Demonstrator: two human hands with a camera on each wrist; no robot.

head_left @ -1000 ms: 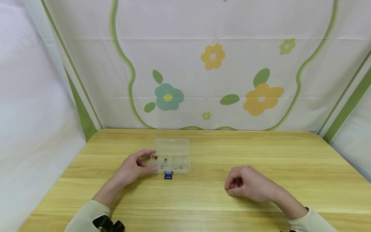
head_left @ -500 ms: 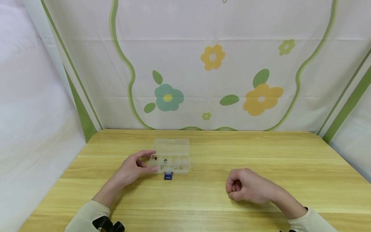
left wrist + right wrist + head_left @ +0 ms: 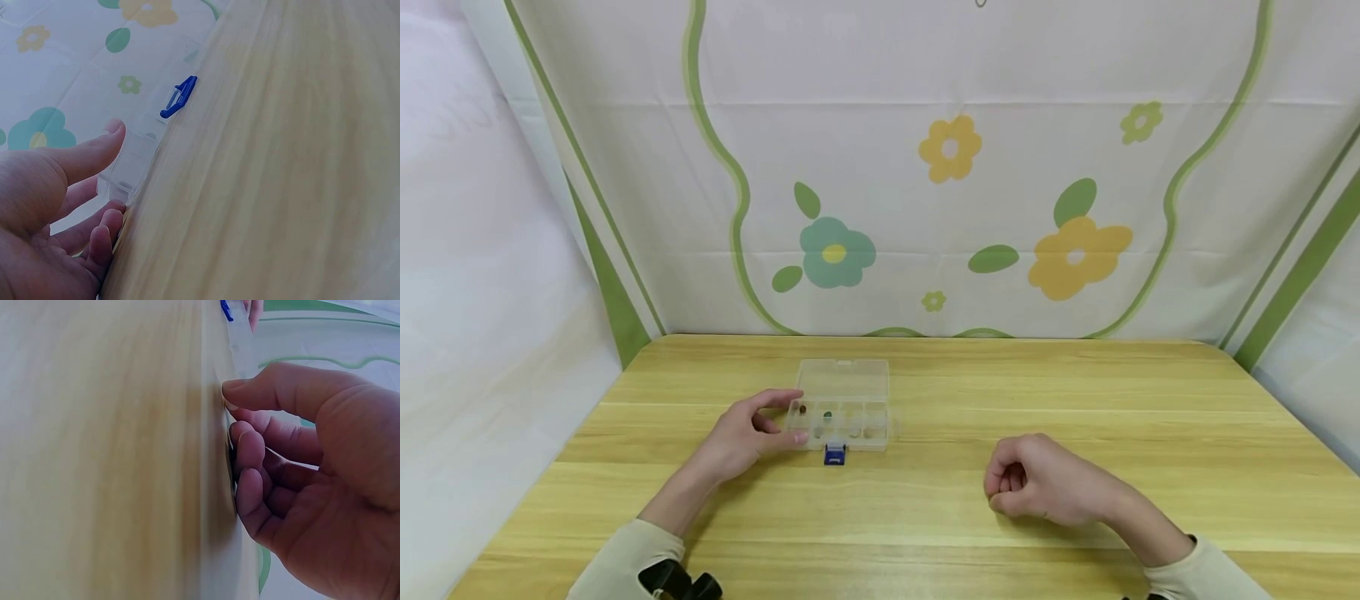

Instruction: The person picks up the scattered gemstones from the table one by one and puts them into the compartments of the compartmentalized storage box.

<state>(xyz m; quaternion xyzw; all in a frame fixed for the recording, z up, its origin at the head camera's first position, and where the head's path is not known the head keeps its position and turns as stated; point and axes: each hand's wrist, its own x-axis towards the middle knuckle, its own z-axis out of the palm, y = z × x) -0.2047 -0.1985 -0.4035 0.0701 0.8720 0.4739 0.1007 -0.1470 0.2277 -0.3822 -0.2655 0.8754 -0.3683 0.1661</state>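
Note:
A clear plastic compartment box (image 3: 876, 433) stands on the table with its lid (image 3: 844, 380) folded back and a blue latch (image 3: 835, 454) at its front. My left hand (image 3: 741, 435) holds the box's left end, thumb in front and index finger behind. Inside, a small brown bead-like piece (image 3: 802, 409) and a small green piece (image 3: 827, 415) lie in back compartments; pale pieces in the front ones are hard to make out. To the right, my right hand (image 3: 1047, 479) is at the tabletop with curled fingers, thumb and index tips close together. Whether something tiny is pinched there cannot be seen.
The box and both hands are on a wood-grain table (image 3: 925, 533). Behind it hangs a white cloth (image 3: 865, 150) printed with flowers, and more cloth (image 3: 490, 292) closes off the left side. A black device (image 3: 677, 579) is strapped at the left wrist.
My right hand has shifted slightly down and right over the past second, its fingertips drawing nearer the table. The left hand and the box have stayed in place.

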